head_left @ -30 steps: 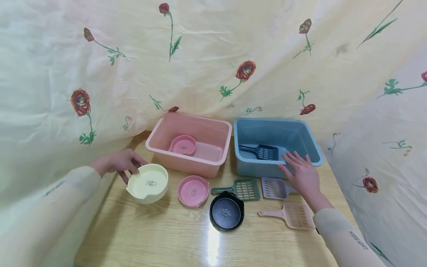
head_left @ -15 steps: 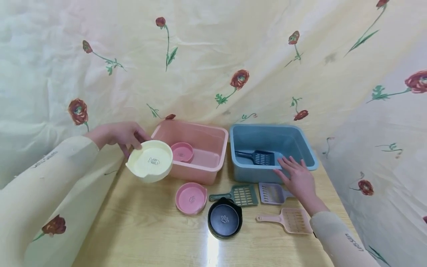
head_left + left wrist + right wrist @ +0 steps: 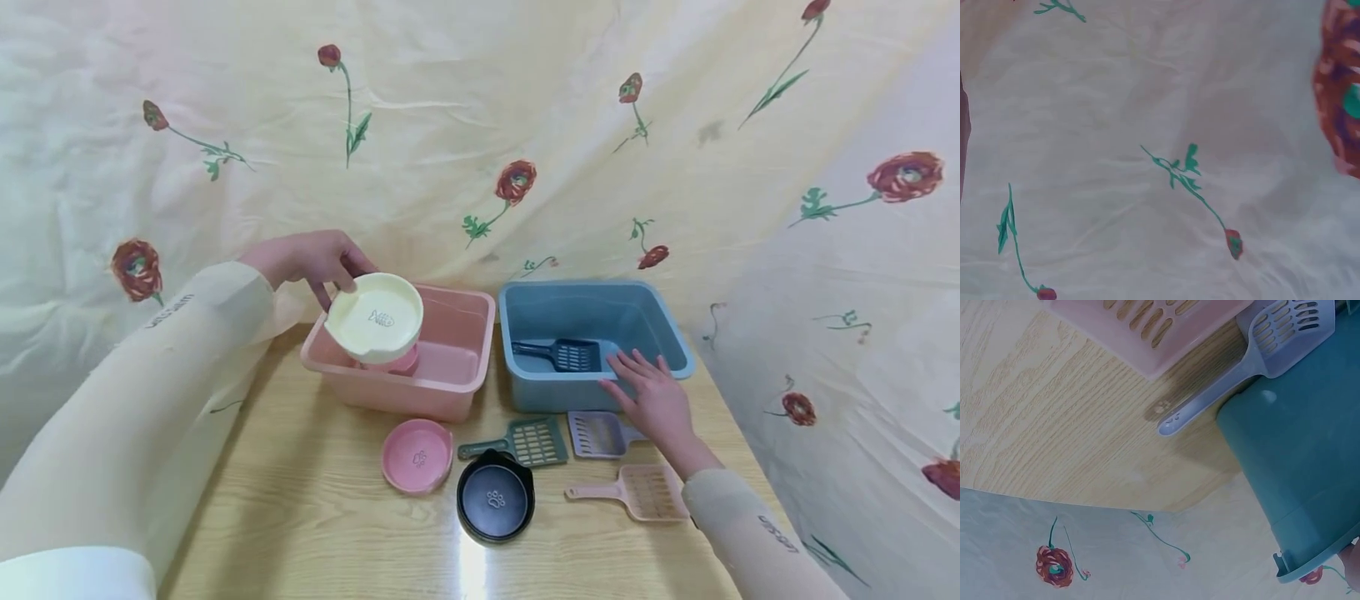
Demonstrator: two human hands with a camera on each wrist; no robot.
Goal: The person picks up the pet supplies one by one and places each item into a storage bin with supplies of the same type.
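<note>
Your left hand (image 3: 322,260) pinches the cream bowl (image 3: 378,318) at ten o'clock over the pink tub (image 3: 405,398), likely keeping its base free; straight-fingered, your right hand (image 3: 654,400) perhaps steadies the blue tub (image 3: 551,398) at five o'clock.

Head view from above; left wrist's toward cloth (image 3: 1110,106); right's close, same blue tub (image 3: 1297,444)

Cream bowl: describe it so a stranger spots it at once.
On the wooden table, find the pink bin, left of the blue bin in the head view. Covering part of it in that view is the cream bowl, held at the edge by the left hand. Its pale colour and fishbone print set it apart from the paw-marked pink bowl and black bowl on the table.
</note>
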